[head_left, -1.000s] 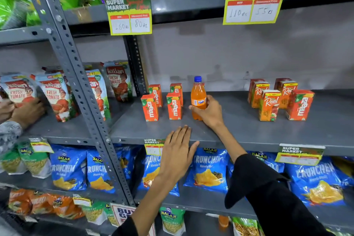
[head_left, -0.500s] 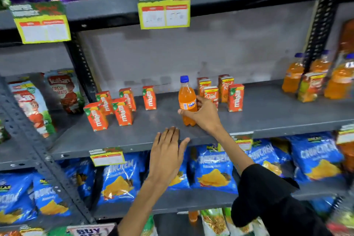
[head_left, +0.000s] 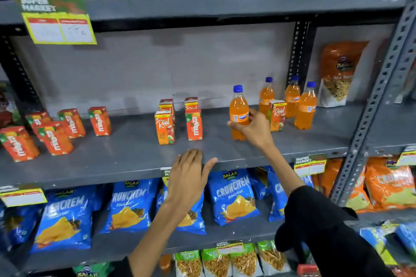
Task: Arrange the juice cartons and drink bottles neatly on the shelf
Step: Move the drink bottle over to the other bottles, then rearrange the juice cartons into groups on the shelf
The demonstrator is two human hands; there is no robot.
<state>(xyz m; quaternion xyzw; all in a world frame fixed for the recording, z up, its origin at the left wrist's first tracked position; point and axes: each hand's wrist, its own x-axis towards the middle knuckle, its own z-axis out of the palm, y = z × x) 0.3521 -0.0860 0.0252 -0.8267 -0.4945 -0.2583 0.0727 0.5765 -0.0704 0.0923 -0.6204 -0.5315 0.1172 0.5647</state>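
My right hand [head_left: 253, 127] grips an orange Fanta bottle [head_left: 238, 108] with a blue cap, upright on the grey shelf [head_left: 135, 157] right of the middle. Three more orange bottles [head_left: 305, 108] stand at the shelf's right end, with a Real carton [head_left: 277, 114] in front of them. Left of the held bottle stand a Real carton [head_left: 164, 127] and a Maaza carton [head_left: 194, 123], with more cartons behind. Several Maaza cartons [head_left: 54, 138] are scattered at the left end. My left hand [head_left: 189, 175] rests flat and open on the shelf's front edge.
Blue Crunchem snack bags [head_left: 234, 198] fill the shelf below, orange bags [head_left: 389, 184] to the right. A slotted grey upright [head_left: 380, 87] bounds the bay on the right. An orange snack pouch [head_left: 340, 72] stands behind it. Price tags [head_left: 59, 27] hang from shelf edges.
My right hand has carried the bottle rightward along the shelf, past the middle cartons, close to the bottles at the right end. The view has swung right. My left hand stays on the edge.
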